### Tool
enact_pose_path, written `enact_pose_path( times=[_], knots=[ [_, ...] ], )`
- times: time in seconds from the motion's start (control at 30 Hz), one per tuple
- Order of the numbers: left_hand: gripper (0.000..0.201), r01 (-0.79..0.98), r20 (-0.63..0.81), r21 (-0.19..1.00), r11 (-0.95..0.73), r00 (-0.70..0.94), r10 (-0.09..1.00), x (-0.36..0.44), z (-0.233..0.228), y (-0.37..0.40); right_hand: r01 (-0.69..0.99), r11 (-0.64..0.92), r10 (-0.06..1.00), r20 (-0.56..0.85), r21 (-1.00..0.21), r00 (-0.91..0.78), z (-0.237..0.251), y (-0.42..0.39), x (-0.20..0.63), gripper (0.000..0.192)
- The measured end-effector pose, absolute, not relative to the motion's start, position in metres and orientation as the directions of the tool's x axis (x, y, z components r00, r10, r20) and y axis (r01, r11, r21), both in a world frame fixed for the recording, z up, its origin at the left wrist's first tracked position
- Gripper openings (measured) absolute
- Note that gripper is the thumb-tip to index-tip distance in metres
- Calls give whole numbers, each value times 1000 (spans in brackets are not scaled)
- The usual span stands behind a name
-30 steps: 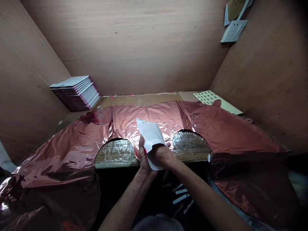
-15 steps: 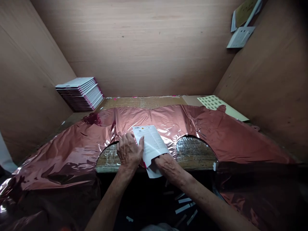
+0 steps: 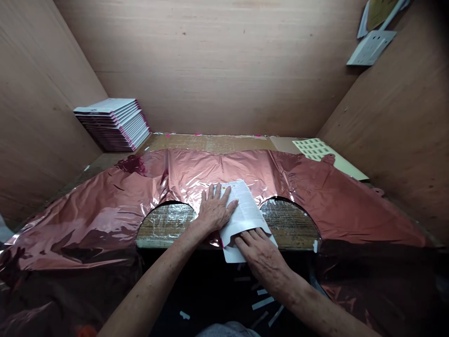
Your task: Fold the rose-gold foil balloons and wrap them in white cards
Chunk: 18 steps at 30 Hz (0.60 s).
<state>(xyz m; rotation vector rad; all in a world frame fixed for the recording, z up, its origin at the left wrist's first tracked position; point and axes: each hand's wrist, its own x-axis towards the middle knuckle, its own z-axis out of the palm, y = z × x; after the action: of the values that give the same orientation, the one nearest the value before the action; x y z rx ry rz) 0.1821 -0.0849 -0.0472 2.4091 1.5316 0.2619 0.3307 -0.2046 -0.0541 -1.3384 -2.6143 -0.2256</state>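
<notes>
— Where is the white envelope (image 3: pixel 247 210)?
— It lies before me, in the middle, over the shiny pink foil (image 3: pixel 351 201), close to the near edge of the table (image 3: pixel 287 224). Its mouth and its flap are on the near side.
— What does your left hand (image 3: pixel 213 213) do?
— It is open. I have the palm down and the fingers spread, and they rest upon the left side of the envelope.
— And your right hand (image 3: pixel 263 257)?
— Its fingers go into the mouth of the envelope. The tips are hidden by the paper, so I cannot tell if they are closed on something inside.
— What is around you?
— At the far left there is a stack of similar envelopes (image 3: pixel 115 126). At the far right lies a pale yellow sheet (image 3: pixel 347 166), and below the table, on the near side, are some white strips (image 3: pixel 263 303).
</notes>
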Motion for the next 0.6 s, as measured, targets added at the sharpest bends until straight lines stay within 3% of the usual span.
enact_pose_path(
  times=[0.1, 0.2, 0.3, 0.43, 0.5, 0.6],
  knots=[
    [67, 847, -48, 354, -397, 440, 897, 183, -38, -73, 901, 422, 836, 341, 99, -429, -57, -206, 314, 21],
    [68, 843, -68, 355, -405, 456, 888, 183, -36, -66, 919, 381, 814, 435, 100, -385, -63, -212, 304, 35],
    [69, 850, -53, 313, -423, 461, 886, 185, -42, -64, 895, 441, 784, 459, 63, -418, -67, -208, 305, 45],
    [65, 889, -4, 224, -399, 410, 912, 182, -49, -62, 798, 589, 785, 326, -128, -527, -58, -194, 316, 31],
    [65, 894, 18, 189, -406, 410, 912, 178, -49, -63, 722, 671, 719, 386, -168, -578, -49, -194, 325, 29],
    [62, 875, 72, 145, -462, 456, 887, 172, -50, -72, 723, 665, 670, 579, -189, -465, -28, -194, 337, 34]
  ],
)
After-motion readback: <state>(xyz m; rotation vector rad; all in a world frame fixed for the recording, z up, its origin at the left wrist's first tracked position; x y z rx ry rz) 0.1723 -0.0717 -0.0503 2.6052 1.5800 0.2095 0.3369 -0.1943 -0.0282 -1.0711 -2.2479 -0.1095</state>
